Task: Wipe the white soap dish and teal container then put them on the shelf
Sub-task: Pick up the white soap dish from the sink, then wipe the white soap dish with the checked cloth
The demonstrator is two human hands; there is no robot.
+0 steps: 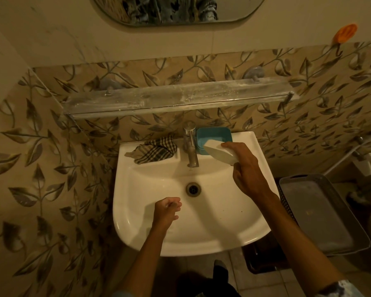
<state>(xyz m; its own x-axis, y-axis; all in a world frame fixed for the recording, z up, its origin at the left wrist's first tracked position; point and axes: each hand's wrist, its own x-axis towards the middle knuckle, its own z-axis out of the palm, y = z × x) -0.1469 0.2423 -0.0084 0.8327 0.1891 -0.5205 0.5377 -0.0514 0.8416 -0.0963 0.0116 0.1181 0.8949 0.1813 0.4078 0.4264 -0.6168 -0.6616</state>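
My right hand [244,166] grips the white soap dish [217,152], tilted, above the right back corner of the sink. Just behind it the teal container [214,136] sits on the sink's back ledge, to the right of the tap. A checked cloth [156,151] lies crumpled on the ledge left of the tap. My left hand [168,210] hovers over the basin near the front with fingers loosely curled, holding nothing. The glass shelf [176,98] runs along the wall above the sink, dusty and bare.
The white sink [137,221] has a chrome tap [191,144] at the back middle and a drain [193,189]. A grey basket [321,213] stands to the right. A mirror [176,9] hangs above; an orange holder [345,33] sticks to the wall.
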